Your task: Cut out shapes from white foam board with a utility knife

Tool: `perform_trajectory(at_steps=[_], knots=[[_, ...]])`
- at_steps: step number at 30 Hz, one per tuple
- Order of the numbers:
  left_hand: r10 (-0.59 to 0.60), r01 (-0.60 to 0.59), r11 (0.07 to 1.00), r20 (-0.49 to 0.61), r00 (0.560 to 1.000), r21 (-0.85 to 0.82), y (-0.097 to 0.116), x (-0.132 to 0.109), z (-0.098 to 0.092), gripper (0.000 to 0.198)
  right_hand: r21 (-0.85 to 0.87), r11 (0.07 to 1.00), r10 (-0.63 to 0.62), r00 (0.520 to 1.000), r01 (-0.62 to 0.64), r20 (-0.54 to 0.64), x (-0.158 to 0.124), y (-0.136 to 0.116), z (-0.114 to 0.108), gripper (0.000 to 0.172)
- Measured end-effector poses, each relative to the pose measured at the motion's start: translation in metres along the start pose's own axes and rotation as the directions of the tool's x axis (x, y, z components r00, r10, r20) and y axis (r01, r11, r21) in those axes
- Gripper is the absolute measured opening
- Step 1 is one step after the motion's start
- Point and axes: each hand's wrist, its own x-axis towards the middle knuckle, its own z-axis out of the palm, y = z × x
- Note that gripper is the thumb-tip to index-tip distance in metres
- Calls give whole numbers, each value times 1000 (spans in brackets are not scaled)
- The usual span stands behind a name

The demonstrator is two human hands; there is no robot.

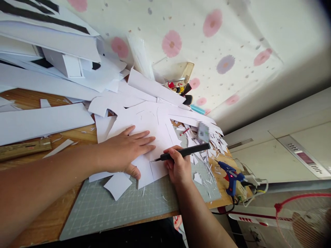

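Observation:
My left hand [126, 150] lies flat with fingers stretched out on a white sheet of paper [152, 125], pressing it onto the grey cutting mat [103, 210]. My right hand [178, 167] is closed around a black craft knife [184, 151]. The knife's tip touches the paper just right of my left fingertips. Small cut-off paper pieces [117, 185] lie on the mat below my left hand.
Piles of white card and foam board [46, 51] cover the wooden table's back and left. A wooden ruler [24, 148] lies at the left edge. A blue glue gun [231, 176] sits at the right corner, paper scraps [207, 151] beside it. A tray of small items [178, 86] stands behind.

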Motion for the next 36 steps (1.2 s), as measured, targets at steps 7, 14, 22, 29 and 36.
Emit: perform_trajectory(at_steps=[7,14,22,29,36], knots=[[8,-8,1000,-8,1000,-2,0,1,1,95,-20,1000,1,1000,0,23,0,4,-2,23],[3,-3,1000,0,1000,22,0,-1,2,96,-144,984,-91,991,104,95,2,12,-12,24],[-6,4,1000,89,996,25,9,-3,-13,92,-250,959,-95,981,136,171,9,11,-25,26],[-13,13,1000,110,994,-2,7,-1,-14,94,-254,962,-59,988,95,145,12,10,-33,26],[44,-44,999,29,999,13,-3,-4,1,96,-251,961,-88,989,115,117,20,7,-48,25]])
